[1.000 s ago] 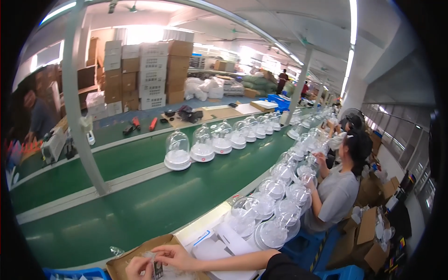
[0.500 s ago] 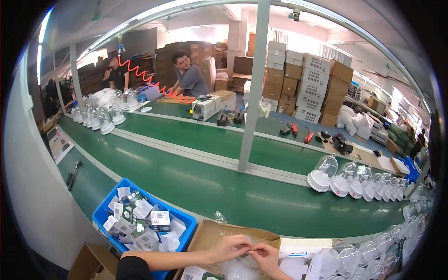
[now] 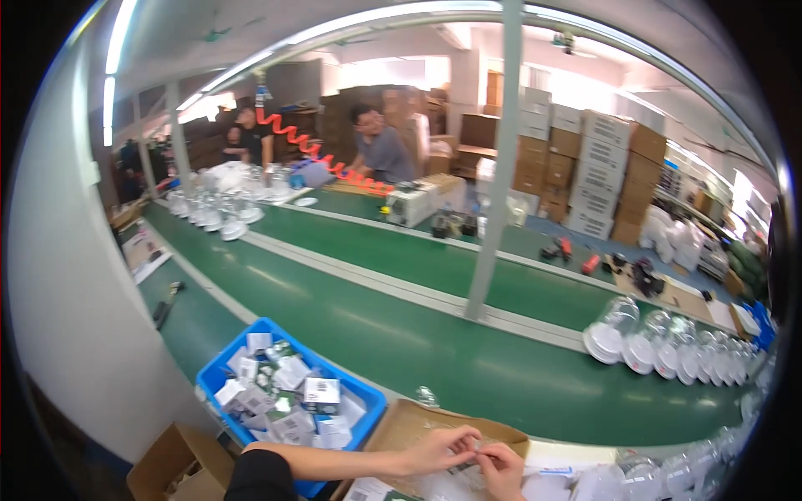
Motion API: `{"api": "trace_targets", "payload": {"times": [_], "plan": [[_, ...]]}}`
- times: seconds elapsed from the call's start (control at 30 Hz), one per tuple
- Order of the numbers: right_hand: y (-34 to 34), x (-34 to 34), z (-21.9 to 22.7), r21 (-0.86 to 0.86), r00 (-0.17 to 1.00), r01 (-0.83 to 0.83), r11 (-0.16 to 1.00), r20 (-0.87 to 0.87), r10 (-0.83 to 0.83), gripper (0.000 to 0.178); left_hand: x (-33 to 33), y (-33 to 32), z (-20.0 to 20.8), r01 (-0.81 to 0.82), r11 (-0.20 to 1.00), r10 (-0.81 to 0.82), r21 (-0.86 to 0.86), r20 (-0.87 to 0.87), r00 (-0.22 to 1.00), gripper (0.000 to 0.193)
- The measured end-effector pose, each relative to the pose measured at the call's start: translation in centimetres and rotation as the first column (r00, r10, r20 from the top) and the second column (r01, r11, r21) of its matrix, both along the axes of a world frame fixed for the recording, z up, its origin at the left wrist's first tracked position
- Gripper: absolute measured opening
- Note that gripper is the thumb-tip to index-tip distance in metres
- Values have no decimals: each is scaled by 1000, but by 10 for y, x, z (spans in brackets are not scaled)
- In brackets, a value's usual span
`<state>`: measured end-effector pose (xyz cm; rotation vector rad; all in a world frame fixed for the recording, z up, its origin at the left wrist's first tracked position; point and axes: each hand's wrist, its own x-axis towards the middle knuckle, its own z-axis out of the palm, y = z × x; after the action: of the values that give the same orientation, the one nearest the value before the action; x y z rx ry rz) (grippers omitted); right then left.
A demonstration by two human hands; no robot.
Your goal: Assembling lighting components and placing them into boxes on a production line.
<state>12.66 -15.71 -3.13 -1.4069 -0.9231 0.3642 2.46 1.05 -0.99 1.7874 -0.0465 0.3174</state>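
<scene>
My left hand (image 3: 447, 451) and my right hand (image 3: 501, 468) meet fingertip to fingertip above an open cardboard box (image 3: 409, 416). Both are closed in a pinch around something small; the fingers hide it and blur keeps me from telling its kind. Below them in the box lies clear, whitish plastic-like material (image 3: 441, 486), partly covered by my hands. Left of the box, under my left forearm, a blue plastic bin (image 3: 368, 409) holds many small white and green printed cards or packets (image 3: 322, 391). A small clear piece (image 3: 427, 396) rests at the box's far edge.
A green conveyor belt (image 3: 401, 367) runs across beyond the box. Clear domes on white bases (image 3: 616, 330) line its right side; more clear domes (image 3: 642, 480) stand near right. A grey post (image 3: 499, 167) rises midway. A brown carton (image 3: 180, 463) sits lower left. People (image 3: 384, 154) work opposite.
The whole view has shifted, so the scene sits further right and slightly lower. My hands stay pinched together over the box. The person opposite has turned their head.
</scene>
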Motion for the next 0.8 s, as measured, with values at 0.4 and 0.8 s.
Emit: {"api": "trace_targets", "payload": {"times": [0.4, 0.8], "plan": [[-7, 1, 2, -38, 994, -7, 999, -113, 3, 12, 4, -6, -5, -12, 999, 17, -51, 99, 995, 30], [1, 9, -24, -43, 976, 82, 996, -198, -88, 17, 8, -6, -10, -21, 1000, 21, -5, 198, 980, 27]]}}
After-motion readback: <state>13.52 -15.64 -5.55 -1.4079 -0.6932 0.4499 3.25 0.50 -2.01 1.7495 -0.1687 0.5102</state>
